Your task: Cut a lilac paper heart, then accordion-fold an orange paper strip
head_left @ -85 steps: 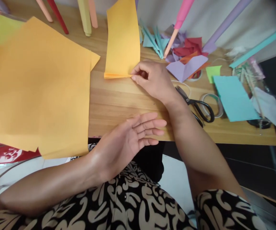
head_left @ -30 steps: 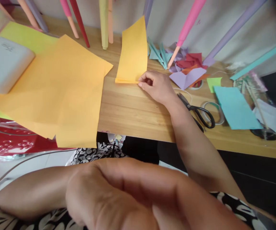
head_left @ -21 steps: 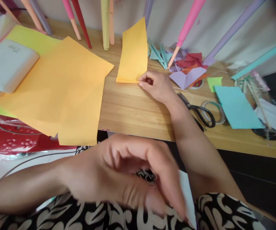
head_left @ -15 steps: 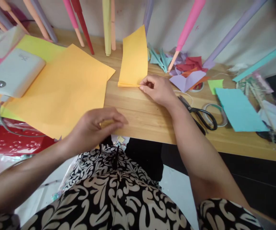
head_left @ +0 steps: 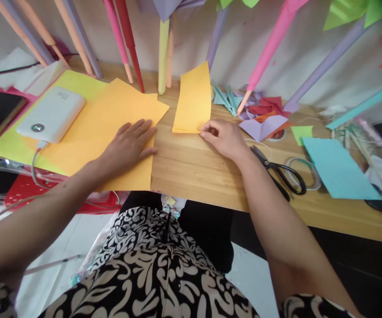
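My right hand [head_left: 222,139] pinches the near right corner of a folded orange paper strip [head_left: 193,99] that lies on the wooden table [head_left: 194,165] and curls up at its far end. My left hand [head_left: 126,145] lies flat, fingers spread, on the large orange paper sheets [head_left: 111,112] at the left. The sheets overhang the table's front edge.
A white power bank [head_left: 51,115] with a cable sits on yellow paper at the left. Black scissors [head_left: 280,170], a tape ring [head_left: 305,174], a teal sheet [head_left: 338,170] and coloured paper scraps [head_left: 260,112] lie to the right. Rolled paper sticks [head_left: 124,42] lean against the wall.
My left hand came up from my lap, passed close to the camera, and now rests flat on the large orange sheets. My right hand kept its pinch on the strip.
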A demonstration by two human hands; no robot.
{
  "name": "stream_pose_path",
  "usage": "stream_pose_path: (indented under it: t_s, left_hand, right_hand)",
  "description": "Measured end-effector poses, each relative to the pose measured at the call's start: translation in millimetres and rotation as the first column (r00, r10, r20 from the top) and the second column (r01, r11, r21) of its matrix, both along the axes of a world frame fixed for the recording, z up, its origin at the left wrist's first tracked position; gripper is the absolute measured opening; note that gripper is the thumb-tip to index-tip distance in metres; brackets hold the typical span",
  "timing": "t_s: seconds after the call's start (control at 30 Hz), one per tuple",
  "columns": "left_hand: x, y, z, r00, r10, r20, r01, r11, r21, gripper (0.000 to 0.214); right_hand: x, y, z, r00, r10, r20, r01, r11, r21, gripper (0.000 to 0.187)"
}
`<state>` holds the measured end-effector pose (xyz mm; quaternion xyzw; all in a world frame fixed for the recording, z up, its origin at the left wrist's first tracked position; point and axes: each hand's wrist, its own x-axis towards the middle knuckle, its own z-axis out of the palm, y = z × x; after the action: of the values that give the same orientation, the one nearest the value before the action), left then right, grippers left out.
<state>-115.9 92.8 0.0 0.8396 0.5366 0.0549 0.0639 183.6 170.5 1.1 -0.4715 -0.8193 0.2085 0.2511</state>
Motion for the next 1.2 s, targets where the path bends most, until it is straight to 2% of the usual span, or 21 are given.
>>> stream_pose_path:
  t_s: [0.13, 0.27, 0.33, 0.43, 0.57, 0.73, 0.9, 1.0, 1.2]
  left_hand:
    - [0, 20, 18.8, 0.999, 0.017, 0.041, -0.019, 0.999, 0.041, 0.065]
    - [24, 34, 36.9, 0.990, -0.043, 0.136, 0.021, 0.987, 0.162, 0.051]
    - [42, 42, 35.8, 0.983, -0.109, 0.147, 0.082, 0.981, 0.176, 0.042]
    - [62, 52, 23.0, 0.971, -0.204, 0.121, 0.180, 0.967, 0.181, 0.033]
    - [70, 60, 9.6, 0.975, -0.206, 0.084, 0.194, 0.971, 0.137, 0.030]
    - [71, 66, 18.6, 0.979, -0.187, 0.083, 0.186, 0.982, 0.022, 0.017]
    - [76, 74, 30.5, 0.968, -0.243, 0.063, 0.249, 0.963, -0.103, 0.012]
    - [76, 78, 30.7, 0.957, -0.268, 0.112, 0.281, 0.951, -0.125, 0.013]
    - [72, 76, 24.9, 0.943, -0.241, 0.229, 0.278, 0.949, -0.149, 0.019]
  right_hand:
    - [2, 2, -2.8, 1.000, 0.011, -0.009, -0.011, 1.000, 0.013, 0.002]
    - [5, 1, -0.9, 1.000, 0.031, -0.005, -0.031, 0.999, 0.011, 0.003]
    - [7, -1, 2.3, 0.999, 0.027, 0.021, -0.027, 1.000, 0.005, 0.003]
    - [8, -5, 8.7, 0.998, 0.019, 0.067, -0.019, 1.000, 0.000, 0.004]
    - [8, -10, 15.9, 0.993, 0.006, 0.119, -0.004, 1.000, -0.019, 0.004]
    - [8, -13, 20.1, 0.987, 0.049, 0.152, -0.038, 0.997, -0.072, 0.002]
    - [10, -14, 20.5, 0.988, 0.071, 0.137, -0.055, 0.991, -0.120, 0.007]
    - [9, -14, 20.0, 0.987, 0.079, 0.143, -0.064, 0.992, -0.106, 0.007]
    - [3, -15, 17.2, 0.983, 0.099, 0.152, -0.086, 0.992, -0.090, 0.004]
